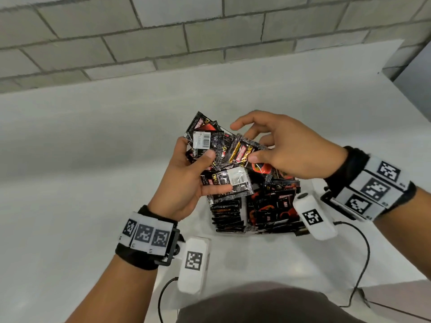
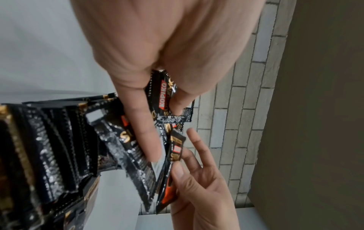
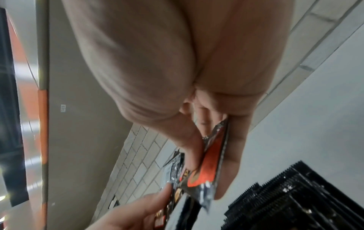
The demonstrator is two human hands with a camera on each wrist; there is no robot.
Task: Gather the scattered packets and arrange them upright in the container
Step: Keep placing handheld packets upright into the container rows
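Above the container (image 1: pixel 242 220), both hands grip glossy black-and-red packets (image 1: pixel 242 152).

Both hands (image 1: pixel 186 180) (image 1: pixel 289 150) raised — fingers curled, pinching.

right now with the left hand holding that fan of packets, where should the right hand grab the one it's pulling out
Pinch the gold-striped packet at its free right end, coming from the right. It lies flat, its other end overlaps the fan in the left hand, and the right hand already has thumb and fingers there.
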